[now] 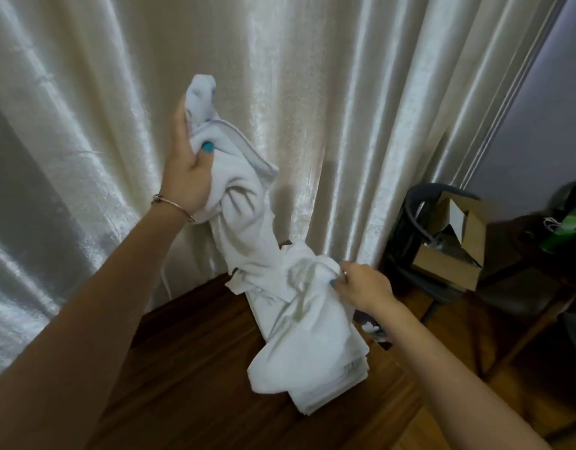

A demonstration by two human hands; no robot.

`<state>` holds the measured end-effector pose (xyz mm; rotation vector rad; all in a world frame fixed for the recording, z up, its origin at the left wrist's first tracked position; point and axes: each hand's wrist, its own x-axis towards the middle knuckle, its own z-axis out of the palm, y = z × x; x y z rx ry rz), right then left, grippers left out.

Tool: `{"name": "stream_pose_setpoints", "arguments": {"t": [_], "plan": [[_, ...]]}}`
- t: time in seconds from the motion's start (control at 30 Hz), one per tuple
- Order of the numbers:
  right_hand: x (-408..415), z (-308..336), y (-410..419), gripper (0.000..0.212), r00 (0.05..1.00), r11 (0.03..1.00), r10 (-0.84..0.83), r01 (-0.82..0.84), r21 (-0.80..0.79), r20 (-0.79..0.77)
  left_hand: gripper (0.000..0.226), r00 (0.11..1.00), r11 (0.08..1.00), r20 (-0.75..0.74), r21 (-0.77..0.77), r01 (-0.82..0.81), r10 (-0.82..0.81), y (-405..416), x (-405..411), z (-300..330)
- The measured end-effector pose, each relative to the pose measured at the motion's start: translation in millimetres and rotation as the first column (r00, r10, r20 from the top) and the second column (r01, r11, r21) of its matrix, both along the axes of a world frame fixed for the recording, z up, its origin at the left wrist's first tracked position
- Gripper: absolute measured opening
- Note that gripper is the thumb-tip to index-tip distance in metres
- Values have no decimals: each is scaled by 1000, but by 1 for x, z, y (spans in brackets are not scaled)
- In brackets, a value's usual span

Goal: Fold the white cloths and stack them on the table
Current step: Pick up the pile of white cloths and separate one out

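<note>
Left hand (186,164), raised high before the curtain, closed tight around the bunched top of a white cloth (238,203); thumb with teal nail pressed into the fabric, thin bracelet (174,204) at the wrist. Right hand (361,285), lower and to the right, pinching the same cloth near its lower part, fingertips (337,280) curled into a gathered fold, teal nail showing.

Cloth hanging crumpled and twisted between the two grips, its lower end drooping onto a stack of folded white cloths (325,378). Stack lying on the dark wooden table (189,368), running from near the curtain toward the viewer, edges roughly aligned, number of cloths in it impossible to tell.

Behind everything, a pale shiny curtain (312,92) in deep vertical folds, reaching down behind the table's far edge. To the right, beyond the table, a dark chair (407,241) carrying an open cardboard box (455,254), flaps up. Farther right, something green (563,228), blurred, and a grey wall (546,108) beside the curtain's edge.
</note>
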<state>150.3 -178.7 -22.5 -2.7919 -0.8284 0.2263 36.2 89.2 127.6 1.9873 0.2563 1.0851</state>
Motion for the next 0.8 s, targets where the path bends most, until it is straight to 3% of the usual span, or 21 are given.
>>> {"name": "stream_pose_setpoints", "arguments": {"t": [0.07, 0.13, 0.2, 0.23, 0.27, 0.33, 0.4, 0.47, 0.53, 0.6, 0.63, 0.67, 0.7, 0.73, 0.77, 0.8], "plan": [[0, 35, 7, 20, 998, 993, 28, -34, 110, 59, 53, 998, 996, 6, 67, -66, 65, -1, 0, 5], [-5, 71, 15, 19, 996, 889, 6, -43, 455, 84, 47, 989, 988, -66, 95, -123, 129, -6, -6, 11], [-14, 108, 20, 18, 994, 547, -85, -17, 837, 75, 39, 977, 988, -200, 143, -52, 81, -15, -13, 11], [-16, 124, 25, 18, 995, 423, -69, -32, 905, 68, 37, 958, 988, -286, 150, 33, 12, -22, -17, 8], [-18, 140, 31, 17, 998, 426, 19, -69, 902, 67, 43, 921, 983, -382, 133, 130, -70, -31, -18, 4], [-26, 160, 52, 15, 960, 613, 277, -217, 760, 51, 74, 857, 963, -500, 144, 226, -126, -50, -18, -13], [-36, 166, 72, 13, 891, 695, 452, -385, 607, 47, 91, 895, 963, -442, 211, 166, -58, -63, -12, -35], [-42, 168, 81, 26, 821, 661, 569, -486, 572, 39, 88, 962, 994, -274, 106, 41, -10, -65, -11, -48], [-40, 162, 77, 28, 755, 575, 653, -443, 688, -60, 67, 976, 997, -204, 40, -68, 75, -57, -20, -53], [-20, 136, 64, 16, 835, 491, 525, -138, 860, -165, 39, 968, 982, -183, 104, -156, 173, -49, -34, -55], [-4, 111, 58, 14, 905, 468, 350, 54, 882, -241, 29, 957, 968, -169, 123, -217, 236, -44, -41, -55], [12, 81, 54, 17, 940, 520, 119, 214, 827, -318, 25, 941, 952, -162, 121, -281, 298, -40, -48, -54], [26, 47, 49, 23, 927, 662, -114, 339, 668, -358, 24, 923, 937, -163, 103, -334, 347, -34, -51, -54], [33, 14, 48, 33, 895, 801, -238, 401, 445, -377, 24, 910, 925, -164, 83, -372, 380, -29, -55, -55], [36, -15, 50, 45, 875, 880, -256, 387, 275, -412, 24, 900, 915, -166, 67, -399, 404, -24, -57, -56], [36, -42, 55, 57, 857, 918, -208, 337, 207, -472, 22, 894, 909, -164, 50, -414, 416, -20, -60, -57]]}}
